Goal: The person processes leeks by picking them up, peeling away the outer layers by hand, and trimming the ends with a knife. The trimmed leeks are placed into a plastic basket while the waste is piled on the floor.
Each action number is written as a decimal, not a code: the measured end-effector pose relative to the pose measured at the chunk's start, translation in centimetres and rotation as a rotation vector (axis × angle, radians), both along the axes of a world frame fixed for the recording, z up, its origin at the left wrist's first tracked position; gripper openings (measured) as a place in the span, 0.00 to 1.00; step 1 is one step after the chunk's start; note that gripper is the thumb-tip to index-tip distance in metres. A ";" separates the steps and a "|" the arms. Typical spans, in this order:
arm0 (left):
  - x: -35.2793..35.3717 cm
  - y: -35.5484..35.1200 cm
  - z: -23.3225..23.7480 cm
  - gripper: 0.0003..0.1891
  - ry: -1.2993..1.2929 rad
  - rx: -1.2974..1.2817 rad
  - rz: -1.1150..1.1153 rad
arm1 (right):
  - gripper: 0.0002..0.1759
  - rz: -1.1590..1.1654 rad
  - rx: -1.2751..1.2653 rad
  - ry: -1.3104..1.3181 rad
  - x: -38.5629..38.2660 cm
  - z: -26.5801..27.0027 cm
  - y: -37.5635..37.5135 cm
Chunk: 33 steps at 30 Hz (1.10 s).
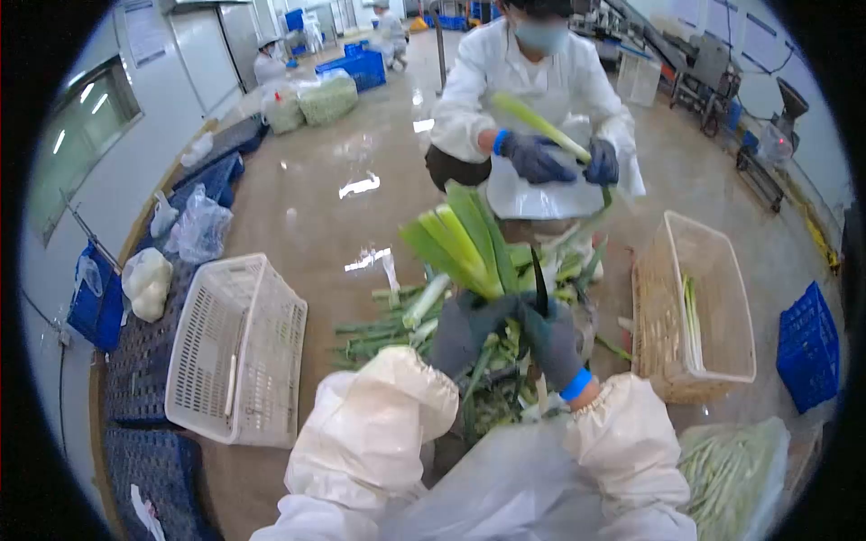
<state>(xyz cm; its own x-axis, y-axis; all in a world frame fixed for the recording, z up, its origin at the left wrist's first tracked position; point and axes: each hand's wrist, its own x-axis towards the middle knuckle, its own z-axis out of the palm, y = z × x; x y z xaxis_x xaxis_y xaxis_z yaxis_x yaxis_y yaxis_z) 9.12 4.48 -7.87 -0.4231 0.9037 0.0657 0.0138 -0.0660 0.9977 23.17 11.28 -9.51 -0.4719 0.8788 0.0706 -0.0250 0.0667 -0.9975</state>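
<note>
My left hand (465, 332), in a grey glove, is closed around a leek (469, 257) whose broad green leaves fan upward. Beside it, my right hand (552, 341), also gloved and with a blue band at the wrist, is closed on a dark, pointed leek leaf (538, 281); its fingers partly hide this strip. The two hands nearly touch. Under and around them lies a pile of leek trimmings (501, 397). Several cut leeks (383, 320) lie to the left of my hands.
Across from me, a co-worker (541, 99) in dark gloves holds another leek (541, 126). White crates stand at left (284, 361) and right (663, 352), the right one containing slim leeks (692, 320). A plastic bag of green stalks (735, 478) is at lower right, near a blue crate (807, 347).
</note>
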 end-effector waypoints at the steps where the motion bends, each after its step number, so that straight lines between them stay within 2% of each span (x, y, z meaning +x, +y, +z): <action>1: 0.4 0.0 0.6 0.17 -0.045 -0.014 0.044 | 0.11 -0.038 0.106 -0.011 -0.2 0.2 -0.4; 3: 0.4 0.2 -0.4 0.16 -0.145 0.108 0.051 | 0.12 -0.090 0.242 -0.098 -0.5 -0.2 -0.6; 4: 0.4 0.2 -0.8 0.16 -0.120 0.072 0.070 | 0.12 -0.105 0.279 -0.165 -0.6 -0.7 -0.4; 10: 0.8 0.3 -0.3 0.15 -0.020 -0.037 0.088 | 0.10 -0.144 0.310 -0.167 -0.9 -0.8 -0.7; 16: 1.4 0.0 -0.4 0.14 -0.103 0.098 0.068 | 0.11 -0.224 0.398 -0.326 -0.8 -0.6 -0.6; 19: 3.0 -0.3 -0.6 0.15 0.183 0.220 0.059 | 0.13 -0.124 0.361 -0.257 -0.2 -0.7 0.4; 20: 2.5 -0.2 -0.4 0.15 0.132 0.079 0.019 | 0.13 -0.110 0.261 -0.185 -0.1 -0.7 0.6; 23: 0.9 0.5 0.4 0.16 -0.201 0.157 -0.059 | 0.15 -0.115 0.080 -0.057 -0.2 0.8 0.8; 26: -0.7 0.7 0.3 0.21 -0.380 0.187 -0.138 | 0.17 -0.076 -0.217 0.081 0.1 2.3 0.4; 28: -1.8 0.9 0.2 0.21 -0.492 0.239 -0.247 | 0.16 -0.105 -0.225 0.089 0.1 2.3 0.2; 31: -1.8 0.5 0.8 0.19 -0.451 0.234 -0.096 | 0.15 -0.151 -0.245 0.146 0.3 2.7 -0.1; 33: -3.8 0.9 0.8 0.13 -0.382 0.293 0.021 | 0.15 -0.194 -0.206 0.175 0.8 3.5 0.1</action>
